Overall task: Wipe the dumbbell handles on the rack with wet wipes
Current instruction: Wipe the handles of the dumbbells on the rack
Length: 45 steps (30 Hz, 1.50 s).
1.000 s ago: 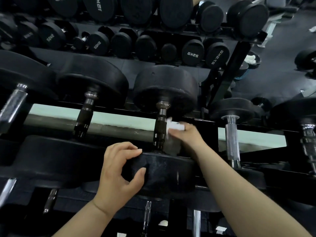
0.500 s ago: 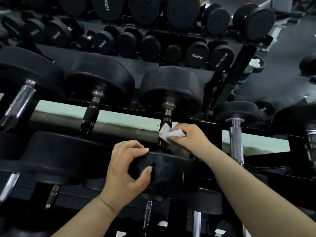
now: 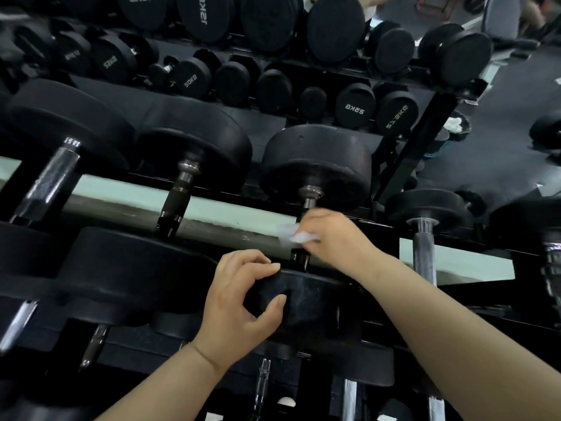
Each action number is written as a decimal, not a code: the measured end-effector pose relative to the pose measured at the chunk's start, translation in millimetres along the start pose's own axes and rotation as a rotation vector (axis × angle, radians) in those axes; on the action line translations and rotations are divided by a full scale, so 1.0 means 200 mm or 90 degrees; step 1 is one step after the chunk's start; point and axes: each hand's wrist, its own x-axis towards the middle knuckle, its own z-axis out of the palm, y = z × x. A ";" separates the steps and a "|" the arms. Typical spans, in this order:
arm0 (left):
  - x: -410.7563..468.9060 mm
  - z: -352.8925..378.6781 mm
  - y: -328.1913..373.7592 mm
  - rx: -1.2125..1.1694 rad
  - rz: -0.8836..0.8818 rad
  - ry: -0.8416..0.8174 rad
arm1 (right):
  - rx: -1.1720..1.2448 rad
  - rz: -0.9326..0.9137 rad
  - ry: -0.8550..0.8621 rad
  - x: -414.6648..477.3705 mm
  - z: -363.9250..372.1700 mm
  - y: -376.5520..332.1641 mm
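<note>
Dark gym flooring (image 3: 501, 86) shows in the upper right corner, behind a black rack (image 3: 423, 144) loaded with rows of black dumbbells. On the tier nearest me, the dumbbell (image 3: 317, 165) I am working on lies a little right of the tier's middle. Its handle (image 3: 299, 262) runs away from me, across the gap between the front and back rails.

My right hand (image 3: 337, 238) is clamped on a white wipe (image 3: 297, 235) and presses it against the upper part of that handle. The wipe is blurred, so I cannot tell how far it wraps round. A short dark stretch of handle shows below the wipe, and above it a metal collar meets the far weight.

My left hand (image 3: 239, 302) grips the near weight (image 3: 315, 302) of the same dumbbell, fingers curled over its top edge and thumb pressed on its face.

Just beside it to the left lies a dumbbell with a dark grip (image 3: 177, 202), and to the right one with a chrome bar (image 3: 423, 253). A pale green strip (image 3: 121, 192) shows through the gap between the rails. Smaller dumbbells with white lettering (image 3: 355, 109) fill the rows further back.
</note>
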 end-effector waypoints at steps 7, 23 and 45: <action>0.00 0.00 0.00 0.008 -0.001 -0.003 | -0.102 0.058 0.095 0.07 -0.01 -0.05; 0.40 -0.14 0.10 -0.027 -0.246 -0.215 | 0.517 0.251 0.071 -0.09 -0.18 -0.24; 0.64 0.12 -0.02 -0.047 -0.437 -0.283 | 0.492 0.353 0.382 -0.38 0.10 -0.15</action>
